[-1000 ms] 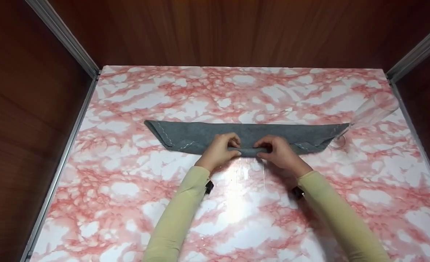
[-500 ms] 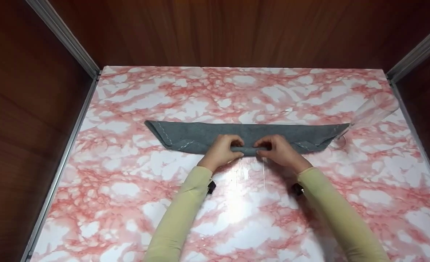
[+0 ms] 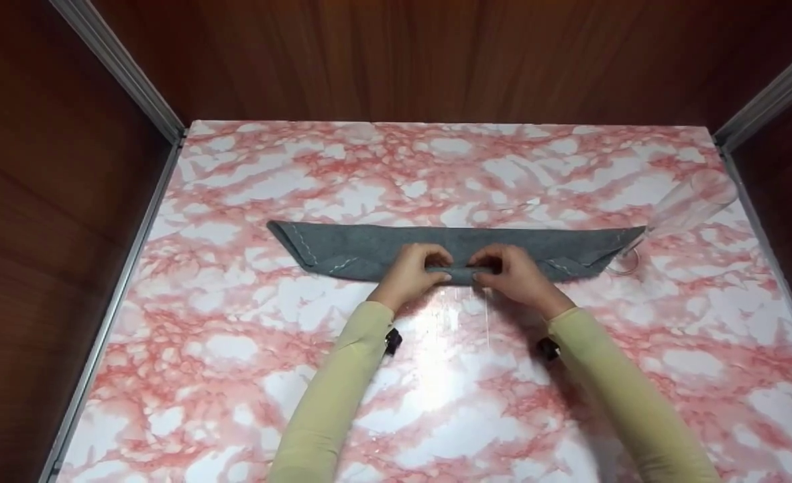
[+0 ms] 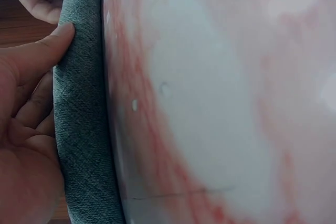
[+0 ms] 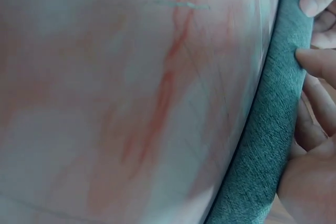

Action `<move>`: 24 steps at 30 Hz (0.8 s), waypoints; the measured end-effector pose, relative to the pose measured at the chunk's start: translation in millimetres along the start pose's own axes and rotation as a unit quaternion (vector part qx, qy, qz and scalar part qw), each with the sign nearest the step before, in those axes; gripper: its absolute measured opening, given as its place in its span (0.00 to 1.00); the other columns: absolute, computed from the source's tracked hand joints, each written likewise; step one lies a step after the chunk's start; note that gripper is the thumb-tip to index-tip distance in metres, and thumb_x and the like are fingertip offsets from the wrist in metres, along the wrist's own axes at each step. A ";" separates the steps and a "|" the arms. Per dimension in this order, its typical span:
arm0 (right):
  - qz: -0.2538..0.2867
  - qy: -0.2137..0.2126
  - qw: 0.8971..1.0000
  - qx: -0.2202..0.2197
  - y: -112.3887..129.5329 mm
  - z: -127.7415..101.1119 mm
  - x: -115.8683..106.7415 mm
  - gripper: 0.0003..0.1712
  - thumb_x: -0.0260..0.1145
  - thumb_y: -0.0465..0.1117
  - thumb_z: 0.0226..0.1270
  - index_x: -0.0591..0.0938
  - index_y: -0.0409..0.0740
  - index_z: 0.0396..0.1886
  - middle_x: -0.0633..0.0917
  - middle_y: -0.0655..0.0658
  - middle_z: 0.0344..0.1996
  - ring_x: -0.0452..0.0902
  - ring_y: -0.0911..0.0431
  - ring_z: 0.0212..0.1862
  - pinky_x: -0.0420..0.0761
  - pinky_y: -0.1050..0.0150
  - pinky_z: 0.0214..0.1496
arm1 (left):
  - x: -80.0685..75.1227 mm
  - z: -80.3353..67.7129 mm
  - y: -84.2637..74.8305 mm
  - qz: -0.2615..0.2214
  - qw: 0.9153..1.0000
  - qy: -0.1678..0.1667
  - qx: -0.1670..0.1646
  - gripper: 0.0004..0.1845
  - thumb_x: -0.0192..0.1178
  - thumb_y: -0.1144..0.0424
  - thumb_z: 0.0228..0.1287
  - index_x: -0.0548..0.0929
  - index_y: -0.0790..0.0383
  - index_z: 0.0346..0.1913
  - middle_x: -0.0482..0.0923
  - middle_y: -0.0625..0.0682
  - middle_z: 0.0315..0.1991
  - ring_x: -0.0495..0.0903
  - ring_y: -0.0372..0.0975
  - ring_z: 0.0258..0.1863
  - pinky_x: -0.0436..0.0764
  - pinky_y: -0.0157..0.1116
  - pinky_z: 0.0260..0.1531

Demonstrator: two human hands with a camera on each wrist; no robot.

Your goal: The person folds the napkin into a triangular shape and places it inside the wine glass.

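A long grey-green cloth (image 3: pixel 342 243), with slanted ends and white stitching near its corners, lies across the table. My left hand (image 3: pixel 409 272) pinches the rolled near edge just left of its middle. My right hand (image 3: pixel 513 276) pinches the same roll a short way to the right, thumb on the near side and fingers over the top. In the left wrist view the left thumb (image 4: pixel 63 35) presses on the cloth roll (image 4: pixel 84 114). The right wrist view has the right thumb (image 5: pixel 315 61) against the roll (image 5: pixel 268 124) in the same way.
A clear stemmed glass (image 3: pixel 687 204) stands at the right, its round foot (image 3: pixel 624 261) beside the cloth's right tip. The table (image 3: pixel 235 376) has a red-and-white marbled top. Dark wood panels (image 3: pixel 436 60) with metal rails (image 3: pixel 121 74) enclose it at the back and sides.
Both hands keep their pinch on the cloth's near edge. That edge and the left hand have shifted slightly away from the body, the left hand also a little rightward. The glass stays put.
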State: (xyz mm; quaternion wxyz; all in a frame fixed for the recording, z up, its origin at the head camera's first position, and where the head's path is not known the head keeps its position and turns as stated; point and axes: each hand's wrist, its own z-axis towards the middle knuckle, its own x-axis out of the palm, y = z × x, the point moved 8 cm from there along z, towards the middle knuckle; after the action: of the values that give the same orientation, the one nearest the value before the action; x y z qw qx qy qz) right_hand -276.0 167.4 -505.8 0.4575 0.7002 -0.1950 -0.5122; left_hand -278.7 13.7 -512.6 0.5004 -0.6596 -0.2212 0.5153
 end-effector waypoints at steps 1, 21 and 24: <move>0.002 -0.007 1.000 -0.002 0.2 -0.3 -0.9 0.11 0.68 0.32 0.61 0.84 0.40 0.44 0.82 0.44 0.40 0.79 0.52 0.40 0.79 0.58 0.42 | 0.1 0.7 0.2 0.001 1.000 0.000 0.000 0.11 0.68 0.70 0.57 0.85 0.65 0.43 0.83 0.50 0.39 0.80 0.38 0.40 0.77 0.31 0.43; -0.023 -0.017 0.998 -0.056 4.6 0.2 2.4 0.17 0.72 0.27 0.54 0.83 0.40 0.45 0.82 0.45 0.41 0.78 0.52 0.45 0.78 0.55 0.47 | -2.8 8.0 5.2 -0.012 1.000 -0.003 -0.028 0.13 0.67 0.69 0.58 0.83 0.66 0.46 0.83 0.51 0.40 0.81 0.37 0.40 0.77 0.29 0.43; -0.018 -0.022 0.998 -0.052 3.4 2.1 1.9 0.20 0.71 0.26 0.54 0.82 0.38 0.48 0.84 0.44 0.40 0.79 0.51 0.44 0.78 0.55 0.46 | -2.6 7.0 5.7 -0.017 0.999 -0.004 -0.034 0.14 0.67 0.69 0.59 0.82 0.65 0.48 0.82 0.51 0.40 0.80 0.38 0.40 0.77 0.30 0.43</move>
State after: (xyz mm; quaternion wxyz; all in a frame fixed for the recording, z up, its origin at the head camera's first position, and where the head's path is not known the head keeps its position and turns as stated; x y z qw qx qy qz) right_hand -276.4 163.4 -504.1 0.4800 0.6675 -0.1653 -0.5447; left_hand -287.2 12.3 -516.3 0.4853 -0.6702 -0.2522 0.5017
